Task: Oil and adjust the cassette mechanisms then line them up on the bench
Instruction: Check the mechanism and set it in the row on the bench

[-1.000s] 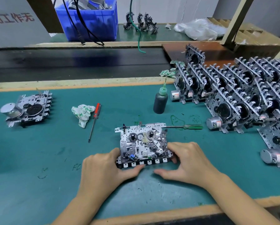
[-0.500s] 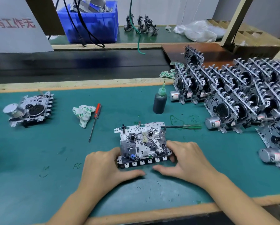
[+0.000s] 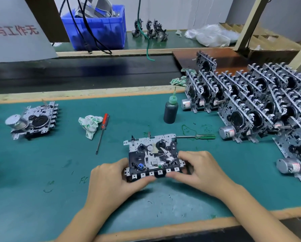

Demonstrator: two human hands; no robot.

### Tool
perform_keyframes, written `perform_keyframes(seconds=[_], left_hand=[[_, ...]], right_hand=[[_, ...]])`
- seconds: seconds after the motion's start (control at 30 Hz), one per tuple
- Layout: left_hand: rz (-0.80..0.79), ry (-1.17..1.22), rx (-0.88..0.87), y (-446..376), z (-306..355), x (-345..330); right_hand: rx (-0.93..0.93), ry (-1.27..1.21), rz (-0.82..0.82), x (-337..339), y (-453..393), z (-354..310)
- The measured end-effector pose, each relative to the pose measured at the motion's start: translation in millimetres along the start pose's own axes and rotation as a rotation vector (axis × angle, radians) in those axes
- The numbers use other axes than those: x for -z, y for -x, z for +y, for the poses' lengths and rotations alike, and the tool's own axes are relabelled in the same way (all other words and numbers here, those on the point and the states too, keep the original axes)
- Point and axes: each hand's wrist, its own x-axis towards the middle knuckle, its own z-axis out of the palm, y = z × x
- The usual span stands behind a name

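— At six o'clock on the bench [image 3: 41, 198], what is going on?

— One mechanism [image 3: 152, 154] lies flat there. Both hands hold it. The left hand [image 3: 111, 182] grips its left end, with the thumb on the front buttons. The right hand [image 3: 198, 168] grips its right end, fingers curled over the top. The hands are close but not touching each other.

— Is the job nearly done?

— I think a lot is done already. A big row [image 3: 250, 102] of mechanisms stands on edge at two o'clock, lined up close together. I count about ten, but they hide each other, so I cannot be sure. One more [image 3: 32, 119] lies alone at nine o'clock.

— Is that lone one finished?

— I cannot tell. It may be waiting its turn.

— And the one in the hands?

— It looks like it is in the adjust step. It is not lined up yet. I cannot see any oil on it.

— What tools are out?

— One oil bottle [image 3: 171, 109] with a green tip at twelve o'clock. One red screwdriver [image 3: 102, 131] at ten o'clock. One green screwdriver [image 3: 196, 136] at one o'clock, just beside the mechanism's far corner. One rag [image 3: 89, 124] next to the red one, and another rag [image 3: 177, 82] behind the row.

— Anything farther back?

— One blue bin [image 3: 97, 27], one plastic bag [image 3: 212, 34], and about three more mechanisms [image 3: 149, 29] standing far off.
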Motion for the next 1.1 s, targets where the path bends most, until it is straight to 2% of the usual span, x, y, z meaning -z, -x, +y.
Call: perform_keyframes(seconds=[0.17, 0.27, 0.4, 0.47, 0.53, 0.57, 0.63, 0.7, 0.77, 0.83, 0.9, 1.1], left_hand=[[0.186, 0.359, 0.081, -6, 6, 12], [0.184, 0.396, 0.176, -14, 11, 15], [0.093, 0.279, 0.260, -20, 9, 15], [0.082, 0.130, 0.258, -20, 10, 17], [0.134, -0.031, 0.218, -20, 11, 20], [0.191, -0.029, 0.178, -20, 11, 23], [0.273, 0.140, 0.044, -23, 12, 26], [0.258, 0.288, -0.120, -26, 15, 27], [0.160, 0.345, -0.245, -32, 19, 25], [0.066, 0.357, -0.308, -38, 23, 22], [0.042, 0.385, -0.309, -40, 25, 18], [0.148, 0.412, -0.261, -39, 27, 9]], right_hand=[[-0.213, -0.575, 0.041, 4, -5, -17], [-0.344, -0.612, -0.011, 4, -12, -24], [-0.395, -0.590, 0.009, 4, -19, -27], [-0.379, -0.522, 0.016, 4, -19, -28], [-0.313, -0.281, 0.055, 5, -15, -25], [-0.277, -0.135, 0.093, 7, -14, -22], [-0.216, -0.044, 0.170, 10, -14, -17], [-0.157, -0.160, 0.103, 10, -17, -16], [-0.102, -0.352, 0.006, 4, -20, -16], [-0.056, -0.467, 0.032, -1, -23, -18], [-0.071, -0.528, 0.048, -3, -24, -19], [-0.096, -0.588, 0.110, -11, -22, -20]])
